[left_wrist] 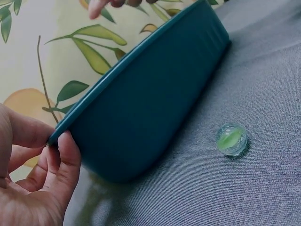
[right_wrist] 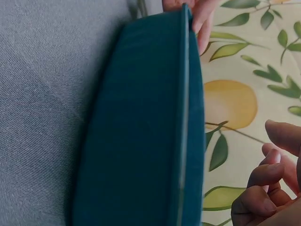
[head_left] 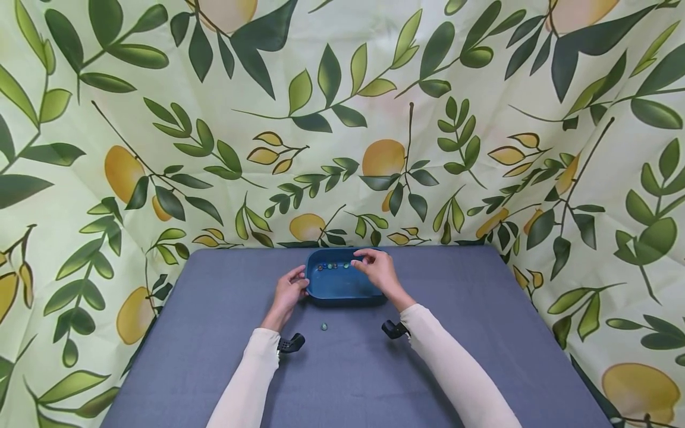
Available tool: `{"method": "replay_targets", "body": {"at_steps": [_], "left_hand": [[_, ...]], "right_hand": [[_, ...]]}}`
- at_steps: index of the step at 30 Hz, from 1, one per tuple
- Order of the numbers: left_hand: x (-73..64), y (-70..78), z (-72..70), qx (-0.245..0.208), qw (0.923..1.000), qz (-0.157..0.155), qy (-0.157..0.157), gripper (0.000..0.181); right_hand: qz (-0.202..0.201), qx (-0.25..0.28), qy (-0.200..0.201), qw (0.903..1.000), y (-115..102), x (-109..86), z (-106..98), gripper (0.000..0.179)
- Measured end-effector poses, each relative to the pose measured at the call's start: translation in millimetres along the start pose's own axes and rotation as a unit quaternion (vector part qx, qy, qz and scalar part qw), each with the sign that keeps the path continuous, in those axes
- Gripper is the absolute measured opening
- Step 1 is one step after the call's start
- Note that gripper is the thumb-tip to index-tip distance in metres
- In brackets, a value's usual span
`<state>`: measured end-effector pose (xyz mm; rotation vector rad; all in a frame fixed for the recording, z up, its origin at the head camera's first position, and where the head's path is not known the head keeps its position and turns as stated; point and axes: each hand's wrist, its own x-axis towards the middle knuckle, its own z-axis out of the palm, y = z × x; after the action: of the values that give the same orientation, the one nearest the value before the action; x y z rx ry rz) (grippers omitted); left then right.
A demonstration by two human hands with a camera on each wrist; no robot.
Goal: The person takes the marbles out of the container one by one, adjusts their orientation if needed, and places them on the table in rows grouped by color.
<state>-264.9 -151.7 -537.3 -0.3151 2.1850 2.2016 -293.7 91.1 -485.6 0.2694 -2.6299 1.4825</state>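
Observation:
A blue-green plastic tub point(head_left: 342, 291) stands at the far part of the table. My left hand point(head_left: 289, 291) pinches its left rim between thumb and fingers, plainly seen in the left wrist view. Inside the tub, several small marbles point(head_left: 329, 266) sit in a loose row toward the back. My right hand point(head_left: 377, 270) hovers over the tub's right side. Its thumb and forefinger stand apart, the other fingers loosely bent, and nothing shows between them in the right wrist view. A clear marble with a green swirl point(left_wrist: 231, 140) lies on the cloth in front of the tub.
Grey cloth point(head_left: 225, 333) covers the table. Behind the tub, a leaf-and-lemon patterned curtain point(head_left: 342, 178) rises close to the table's back edge and continues along both sides. Black wrist cameras point(head_left: 291, 343) sit on both sleeves.

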Motion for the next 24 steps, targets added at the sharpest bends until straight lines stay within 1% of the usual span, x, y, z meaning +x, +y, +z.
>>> {"method": "replay_targets", "body": {"at_steps": [8, 12, 15, 17, 24], "left_hand": [[-0.9, 0.4, 0.6, 0.004, 1.0, -0.002, 0.002, 0.048], [0.4, -1.3, 0.4, 0.009, 0.9999, -0.012, 0.001, 0.048], [0.2, -1.2, 0.2, 0.008, 0.9999, -0.01, 0.002, 0.047], [-0.8, -0.9, 0.2, 0.007, 1.0, -0.005, 0.002, 0.047], [-4.8, -1.9, 0.9, -0.006, 0.9994, 0.033, 0.0, 0.046]], "right_hand": [[0.023, -0.003, 0.016, 0.9996, 12.7, 13.7, 12.1, 0.025], [0.04, -0.007, 0.016, 0.999, 19.1, 18.3, 17.3, 0.025], [0.048, -0.008, 0.015, 0.9987, 23.0, 21.4, 20.2, 0.026], [0.053, -0.012, 0.013, 0.9984, 25.5, 23.3, 22.2, 0.026], [0.082, -0.024, 0.006, 0.9963, 30.8, 27.4, 28.6, 0.025]]}}
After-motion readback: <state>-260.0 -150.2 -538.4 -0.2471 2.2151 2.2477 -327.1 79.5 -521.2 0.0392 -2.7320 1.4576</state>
